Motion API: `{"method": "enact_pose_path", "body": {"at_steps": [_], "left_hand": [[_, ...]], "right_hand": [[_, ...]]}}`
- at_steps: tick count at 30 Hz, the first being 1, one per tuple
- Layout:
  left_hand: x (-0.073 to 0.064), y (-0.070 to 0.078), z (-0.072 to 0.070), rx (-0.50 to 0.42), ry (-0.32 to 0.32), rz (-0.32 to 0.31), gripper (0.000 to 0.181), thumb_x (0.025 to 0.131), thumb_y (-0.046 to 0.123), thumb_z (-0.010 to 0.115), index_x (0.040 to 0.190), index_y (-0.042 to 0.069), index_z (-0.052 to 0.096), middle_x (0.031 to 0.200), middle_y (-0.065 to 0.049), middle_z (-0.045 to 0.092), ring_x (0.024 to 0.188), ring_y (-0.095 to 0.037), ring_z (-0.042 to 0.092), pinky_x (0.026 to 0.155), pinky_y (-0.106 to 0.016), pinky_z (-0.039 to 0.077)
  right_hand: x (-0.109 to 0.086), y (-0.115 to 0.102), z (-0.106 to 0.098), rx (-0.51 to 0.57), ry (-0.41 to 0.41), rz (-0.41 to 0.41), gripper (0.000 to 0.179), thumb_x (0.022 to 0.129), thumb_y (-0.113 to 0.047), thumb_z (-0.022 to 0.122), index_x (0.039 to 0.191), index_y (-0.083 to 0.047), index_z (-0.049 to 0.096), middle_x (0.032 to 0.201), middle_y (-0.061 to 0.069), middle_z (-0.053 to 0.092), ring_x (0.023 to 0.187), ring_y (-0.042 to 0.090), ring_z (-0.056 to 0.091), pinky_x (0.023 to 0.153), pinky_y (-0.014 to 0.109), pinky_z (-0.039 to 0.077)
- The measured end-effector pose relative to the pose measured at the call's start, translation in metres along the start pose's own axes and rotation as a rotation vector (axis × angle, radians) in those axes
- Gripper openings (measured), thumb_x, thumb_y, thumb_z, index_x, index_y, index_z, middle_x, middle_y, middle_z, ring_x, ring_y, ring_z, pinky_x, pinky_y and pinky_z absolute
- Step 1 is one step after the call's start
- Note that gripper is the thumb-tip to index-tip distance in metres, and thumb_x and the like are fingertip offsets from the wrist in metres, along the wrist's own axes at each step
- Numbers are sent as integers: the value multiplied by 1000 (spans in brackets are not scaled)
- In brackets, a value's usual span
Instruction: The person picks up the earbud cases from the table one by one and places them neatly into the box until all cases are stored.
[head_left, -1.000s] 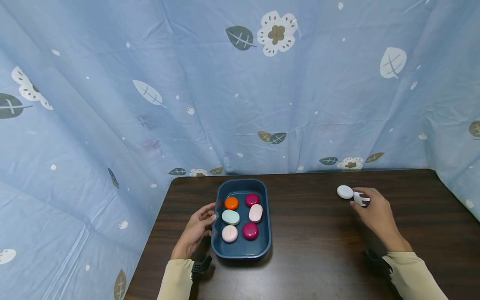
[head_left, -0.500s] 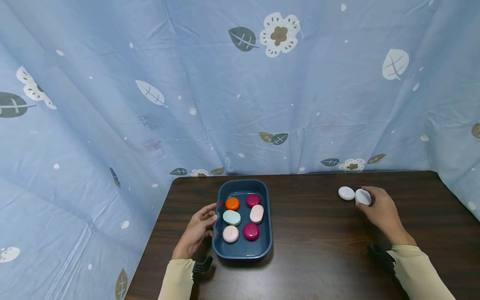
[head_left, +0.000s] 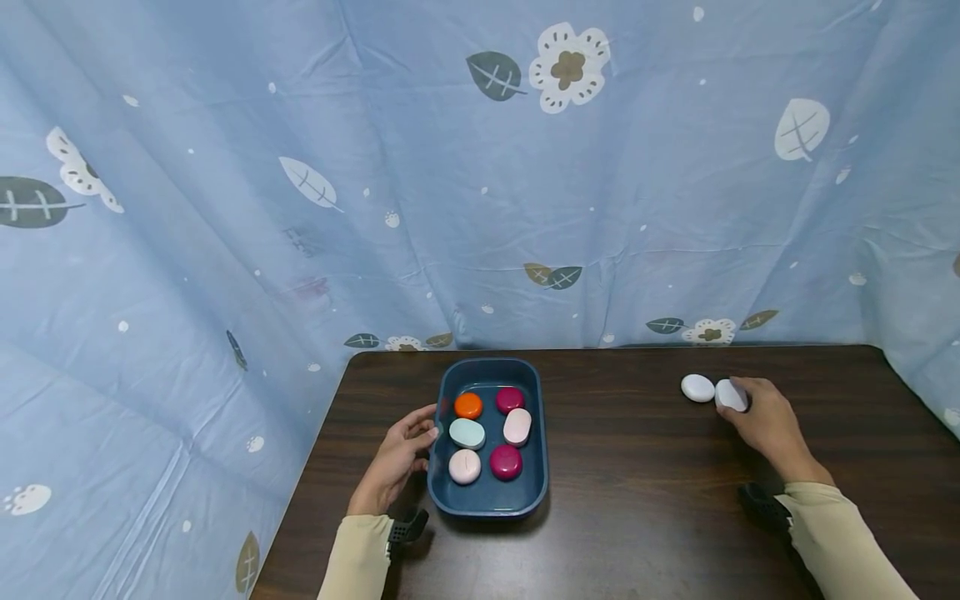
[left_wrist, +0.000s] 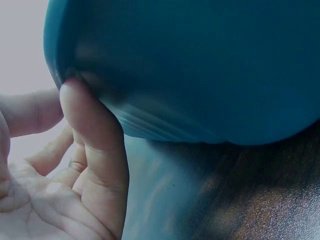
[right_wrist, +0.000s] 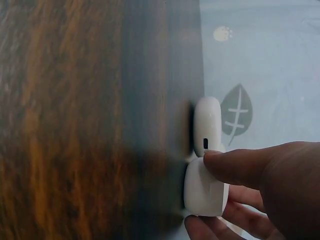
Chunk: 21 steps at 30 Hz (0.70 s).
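In the head view my left hand (head_left: 396,460) holds the left side of a dark blue tray (head_left: 487,504), thumb at the rim. The left wrist view shows the thumb against the tray wall (left_wrist: 210,75). Inside lie several glossy rounded pieces: an orange one (head_left: 468,406), a mint oval (head_left: 467,433), pale pink ones (head_left: 517,427) and magenta ones (head_left: 506,462). At the right, my right hand (head_left: 767,423) pinches a white rounded piece with a flat face (right_wrist: 204,187). Just left of it rests a white oval (head_left: 697,387); a dark slot shows on it in the right wrist view.
A dark wood-grain table (head_left: 615,500) lies under everything. Blue patterned curtain (head_left: 420,208) hangs behind its back edge and along the left. Brown table surface separates the tray from the white pieces.
The white piece in my right hand has been turned, so its flat face shows differently. The left hand and tray stay in place; the view has shifted slightly.
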<state>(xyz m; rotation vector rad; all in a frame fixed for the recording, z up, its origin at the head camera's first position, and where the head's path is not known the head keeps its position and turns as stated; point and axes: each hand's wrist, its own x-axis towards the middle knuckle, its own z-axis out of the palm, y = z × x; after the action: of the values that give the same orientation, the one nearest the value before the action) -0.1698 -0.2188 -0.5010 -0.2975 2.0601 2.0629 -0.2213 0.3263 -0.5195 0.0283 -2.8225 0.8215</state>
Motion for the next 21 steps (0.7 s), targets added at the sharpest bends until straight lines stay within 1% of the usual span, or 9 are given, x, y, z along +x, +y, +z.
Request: {"method": "enact_pose_path", "body": {"at_steps": [6,12,17,21], "left_hand": [[0,0,1,-3,2,4,46,107,6,57,153,6,53,116,-12,57,85,-20,55,59,-26,50],[0,0,1,-7,-4,13,45,107,5,57,152,5,52,116,-13,57,84,-20,55,60,-26,51],[0,-1,1,-7,-1,13,45,107,5,57,152,5,53,116,-13,57,85,-20,55,61,-27,51],[-1,-1,1,-9,2,11,46,107,5,57,152,5,52,116,-13,57,85,-20,55,61,-27,51]], "right_hand": [[0,1,1,10,-2,12,56,91,-1,74,135,24,50,134,48,43,119,67,47,95,76,41],[-2,0,0,18,-5,45,56,91,-1,74,135,24,50,134,47,43,118,66,47,95,77,41],[-5,-3,-1,11,-11,74,56,90,0,74,135,24,50,134,47,42,118,66,47,97,77,41],[-6,-6,-1,-5,-13,79,56,90,0,74,135,24,50,134,48,42,118,66,47,97,77,40]]}}
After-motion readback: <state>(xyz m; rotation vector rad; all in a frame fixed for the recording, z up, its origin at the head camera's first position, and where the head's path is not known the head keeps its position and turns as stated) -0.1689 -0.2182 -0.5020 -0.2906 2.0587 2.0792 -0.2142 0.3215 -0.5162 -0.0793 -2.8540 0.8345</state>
